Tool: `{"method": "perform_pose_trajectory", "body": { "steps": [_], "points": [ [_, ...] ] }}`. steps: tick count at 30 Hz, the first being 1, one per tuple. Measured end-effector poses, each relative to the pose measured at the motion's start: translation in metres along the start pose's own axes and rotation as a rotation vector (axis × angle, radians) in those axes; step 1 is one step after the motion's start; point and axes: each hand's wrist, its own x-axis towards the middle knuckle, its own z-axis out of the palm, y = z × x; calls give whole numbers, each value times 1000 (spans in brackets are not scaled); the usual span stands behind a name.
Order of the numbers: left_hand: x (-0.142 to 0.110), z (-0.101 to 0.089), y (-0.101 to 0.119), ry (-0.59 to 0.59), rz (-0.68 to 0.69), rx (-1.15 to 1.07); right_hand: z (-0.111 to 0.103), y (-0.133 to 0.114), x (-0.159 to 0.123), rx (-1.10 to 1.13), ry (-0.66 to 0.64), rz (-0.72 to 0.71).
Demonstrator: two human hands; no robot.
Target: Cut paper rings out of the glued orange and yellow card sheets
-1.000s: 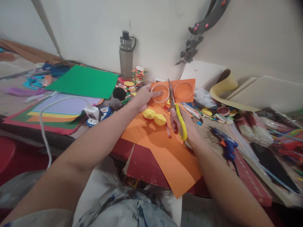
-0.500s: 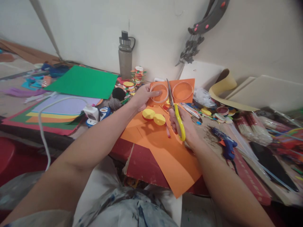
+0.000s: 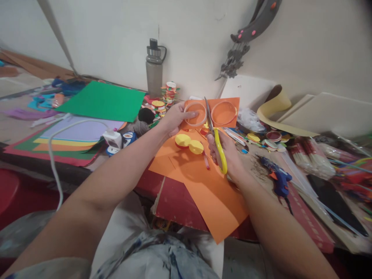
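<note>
Craft bits (image 3: 171,90) cover the counter (image 3: 13,130), with a gray bottle (image 3: 154,75) near the top of the frame. Just above the middle, the left hand (image 3: 174,121) pinches orange paper (image 3: 225,113), and the right hand (image 3: 228,151) is curled around yellow scissors (image 3: 217,140), blades at the paper's middle.

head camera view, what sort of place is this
Most likely a craft workspace: scissors are in the right hand, a glue gun lies on the cluttered table, and coloured paper is stacked on the left.
</note>
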Motion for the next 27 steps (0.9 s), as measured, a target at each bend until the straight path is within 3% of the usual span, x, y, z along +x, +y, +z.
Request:
{"method": "perform_pose_trajectory", "body": {
  "steps": [12, 17, 27],
  "points": [
    [-2, -4, 10, -13, 29, 79, -1, -8, -3, -60, 2, 13],
    [-3, -2, 10, 17, 22, 107, 3, -15, -6, -1, -64, -19],
    [-7, 2, 14, -27, -8, 147, 5, -9, -3, 59, -32, 4]
  ]
}}
